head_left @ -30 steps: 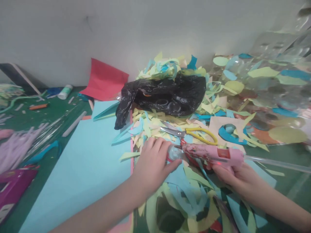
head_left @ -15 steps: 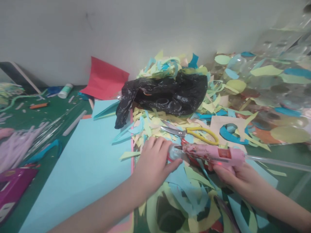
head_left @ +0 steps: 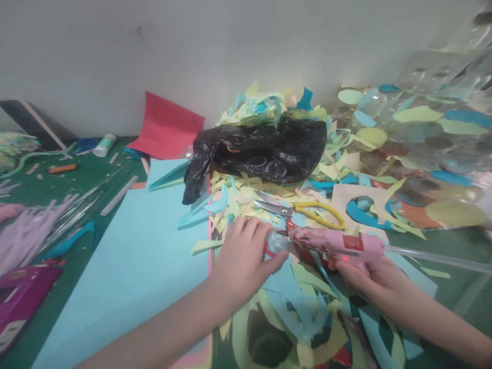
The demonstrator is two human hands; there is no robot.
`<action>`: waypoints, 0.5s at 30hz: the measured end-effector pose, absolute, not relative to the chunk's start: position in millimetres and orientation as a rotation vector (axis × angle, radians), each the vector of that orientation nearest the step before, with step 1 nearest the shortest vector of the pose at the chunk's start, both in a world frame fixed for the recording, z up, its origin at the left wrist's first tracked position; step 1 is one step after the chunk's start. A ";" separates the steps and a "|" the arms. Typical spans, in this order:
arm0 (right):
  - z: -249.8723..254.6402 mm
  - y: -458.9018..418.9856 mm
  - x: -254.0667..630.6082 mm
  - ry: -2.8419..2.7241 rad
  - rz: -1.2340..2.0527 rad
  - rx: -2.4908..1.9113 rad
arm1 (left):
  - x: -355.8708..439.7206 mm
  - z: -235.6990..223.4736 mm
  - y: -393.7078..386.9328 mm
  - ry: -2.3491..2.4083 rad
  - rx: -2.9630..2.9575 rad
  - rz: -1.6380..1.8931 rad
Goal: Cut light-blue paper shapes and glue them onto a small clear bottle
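Note:
My right hand [head_left: 371, 274] is closed round the handle of a pink hot glue gun [head_left: 338, 243], whose small red light glows. A clear glue stick [head_left: 434, 256] pokes out of its back end. The nozzle points left and meets a small clear plastic piece with a round rim [head_left: 275, 242]. My left hand [head_left: 246, 256] grips that piece between thumb and fingers; its far side is hidden by the hand. Just beyond lie scissors with yellow handles [head_left: 319, 211], on top of paper scraps. A red-handled tool [head_left: 303, 251] lies partly hidden under the glue gun.
A black plastic bag [head_left: 265, 148] sits behind, among paper cuttings. Light blue paper sheets [head_left: 134, 271] lie left, with a red sheet [head_left: 169, 128] against the wall. Clear plastic bottles [head_left: 434, 154] with paper ovals crowd the right. A purple device [head_left: 26, 302] lies far left.
Almost nothing differs. The view has shifted very slightly, and the glue gun appears a touch further left, its nozzle still at the clear plastic piece.

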State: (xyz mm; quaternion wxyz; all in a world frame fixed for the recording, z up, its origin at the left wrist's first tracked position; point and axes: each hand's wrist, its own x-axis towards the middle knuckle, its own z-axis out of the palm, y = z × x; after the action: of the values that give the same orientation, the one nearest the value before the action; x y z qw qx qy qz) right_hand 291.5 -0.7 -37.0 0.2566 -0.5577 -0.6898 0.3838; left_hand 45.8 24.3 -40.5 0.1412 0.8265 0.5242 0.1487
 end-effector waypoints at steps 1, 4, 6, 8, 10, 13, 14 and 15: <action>-36.0 -0.9 291.2 -1.879 1.033 -1.546 | 46.0 -40.5 24.3 1.514 2.383 0.429; -34.3 -1.7 291.2 -1.926 1.037 -1.624 | 46.5 -40.7 24.3 1.525 2.378 0.433; -34.8 -2.0 292.0 -1.944 1.042 -1.620 | 46.5 -40.9 24.5 1.526 2.381 0.436; -36.3 -2.0 292.8 -1.955 1.031 -1.601 | 46.3 -40.8 24.7 1.522 2.388 0.447; -37.2 -1.7 293.0 -1.954 1.011 -1.577 | 46.1 -40.3 24.9 1.517 2.396 0.463; -36.2 -1.7 292.9 -1.941 1.014 -1.568 | 46.3 -39.2 24.8 1.514 2.398 0.456; -35.5 -1.9 293.0 -1.932 1.028 -1.562 | 46.4 -39.0 24.8 1.519 2.393 0.445; -34.8 -2.0 293.3 -1.924 1.048 -1.543 | 46.5 -38.9 24.8 1.522 2.389 0.437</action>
State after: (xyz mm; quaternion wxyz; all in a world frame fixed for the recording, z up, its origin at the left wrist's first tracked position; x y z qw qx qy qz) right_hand 293.3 -2.0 -34.8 0.2288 -0.5606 -0.6990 0.3805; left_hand 46.5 24.8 -38.9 0.1372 0.8256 0.5261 0.1509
